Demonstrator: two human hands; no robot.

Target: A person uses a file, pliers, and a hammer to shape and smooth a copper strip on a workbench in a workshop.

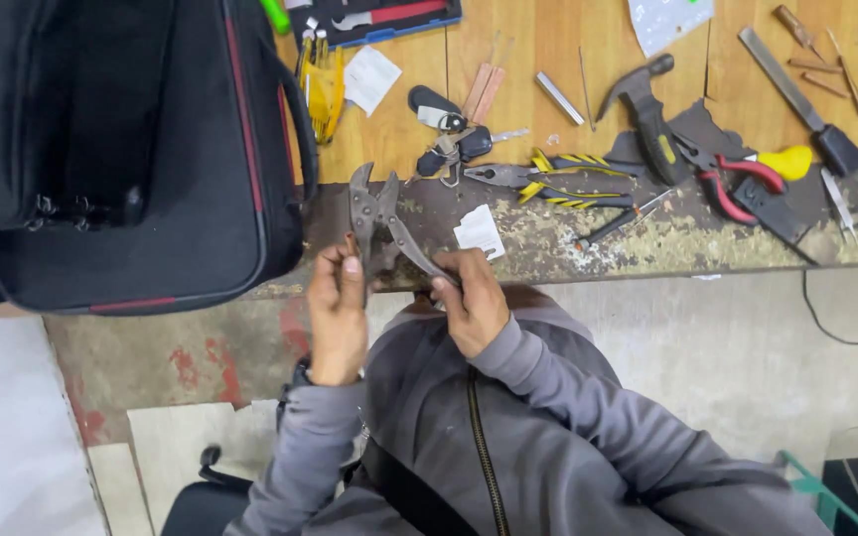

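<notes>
I hold a dark, rusty pair of pliers [374, 203] over the front edge of the worn workbench [568, 243], jaws pointing away from me and handles spread apart. My left hand [338, 318] grips the left handle. My right hand [469, 303] grips the right handle near its end. Grey jacket sleeves cover both of my arms, and my zipped jacket fills the lower middle of the view.
A big black bag [121, 149] sits at the left of the bench. Behind the pliers lie a bunch of keys [449, 139], yellow-and-black handled pliers [558, 179], a hammer [647, 114], red-handled cutters [727, 179], a flat file [796, 99], yellow tools [322, 84] and a white paper scrap [479, 230].
</notes>
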